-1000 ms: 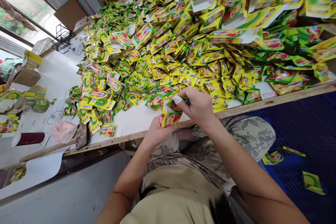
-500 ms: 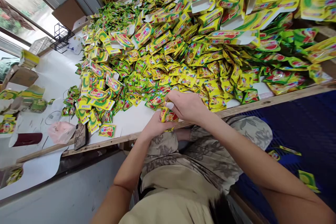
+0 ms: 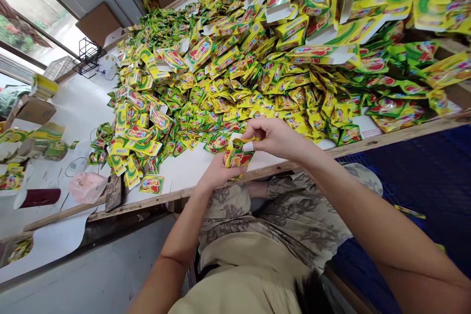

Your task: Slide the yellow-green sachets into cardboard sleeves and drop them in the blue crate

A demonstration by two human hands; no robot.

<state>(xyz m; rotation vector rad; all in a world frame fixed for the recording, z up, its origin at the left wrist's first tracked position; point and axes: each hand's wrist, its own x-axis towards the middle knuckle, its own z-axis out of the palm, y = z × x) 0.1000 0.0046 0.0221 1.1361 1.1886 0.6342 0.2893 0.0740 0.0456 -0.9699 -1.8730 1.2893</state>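
Yellow-green box (image 3: 239, 158) — left hand (image 3: 220, 170) grips, right hand (image 3: 270, 138) touches

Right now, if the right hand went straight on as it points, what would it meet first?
The right hand would likely meet the small carton in the left hand; depth is unclear.

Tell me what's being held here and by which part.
The left hand holds a box by its lower part; the right hand is at its open top, its grip unclear.
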